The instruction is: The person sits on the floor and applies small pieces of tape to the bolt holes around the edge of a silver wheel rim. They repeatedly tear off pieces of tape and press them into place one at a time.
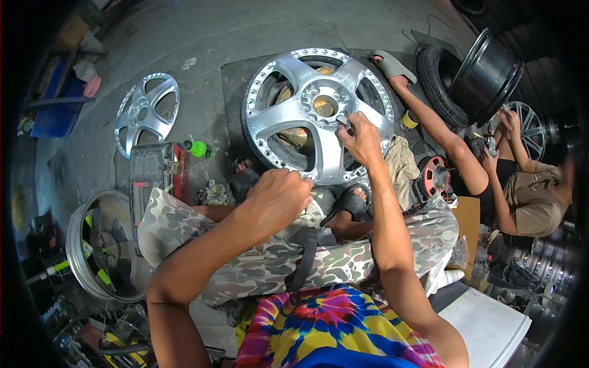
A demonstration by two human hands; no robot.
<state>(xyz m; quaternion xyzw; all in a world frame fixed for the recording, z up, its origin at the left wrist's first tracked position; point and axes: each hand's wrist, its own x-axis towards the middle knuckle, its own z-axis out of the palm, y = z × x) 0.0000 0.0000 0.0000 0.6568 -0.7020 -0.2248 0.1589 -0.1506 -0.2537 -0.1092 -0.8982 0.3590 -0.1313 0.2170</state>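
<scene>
The large silver wheel (305, 119) lies face up in front of the person's feet, over a dark mat (234, 83), and the work on it looks under way rather than finished. Its five spokes and outer ring are already bright bare metal, with small holes and studs set around the ring, but streaky marks on the spokes suggest that the surface may not be even yet. The right hand (364, 140) is at the lower right of the hub, thumb and fingers pinched closed on a small grey tool (342, 122) whose end is too small to make out. The left hand (279, 192) is curled at the wheel's near edge; its fingertips are hidden, so whether it grips anything cannot be told. Just how much of the wheel is left is not clear. A smaller-looking silver wheel (151, 124) lies on the floor to the left, equally shiny, with neither hand on it; whether it is done or waiting does not show.
</scene>
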